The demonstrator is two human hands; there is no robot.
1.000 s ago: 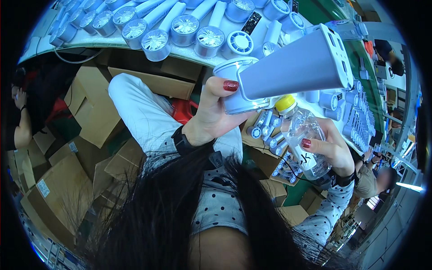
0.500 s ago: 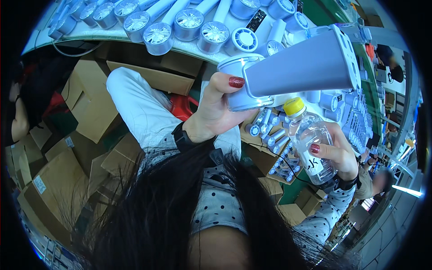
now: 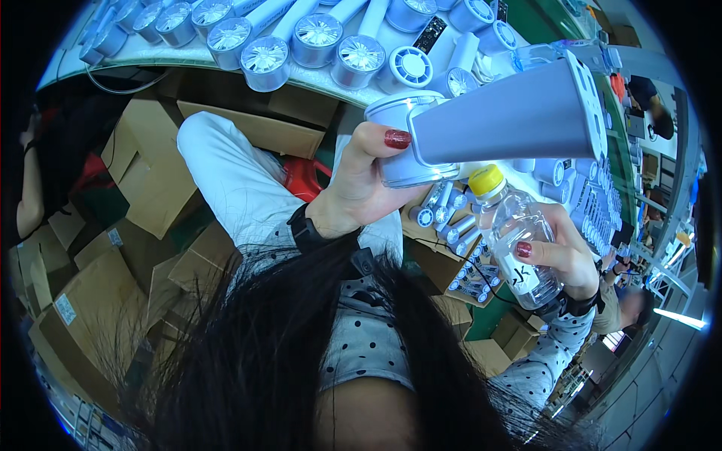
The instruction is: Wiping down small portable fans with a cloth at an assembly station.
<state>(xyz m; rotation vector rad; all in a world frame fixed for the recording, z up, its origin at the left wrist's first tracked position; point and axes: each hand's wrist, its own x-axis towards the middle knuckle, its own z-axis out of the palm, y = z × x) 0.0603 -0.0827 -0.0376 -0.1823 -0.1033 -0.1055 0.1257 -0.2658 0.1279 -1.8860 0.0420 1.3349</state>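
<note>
With left hand (image 3: pixel 359 179), clasping lavender handheld fan (image 3: pixel 500 116) at upper centre; with right hand (image 3: pixel 569 252), gripping yellow-capped plastic bottle (image 3: pixel 517 229); seemingly midway, with both lifted, neither set down.

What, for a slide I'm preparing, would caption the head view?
Left hand holds a lavender device by its round end; right hand grips a yellow-capped bottle.
</note>
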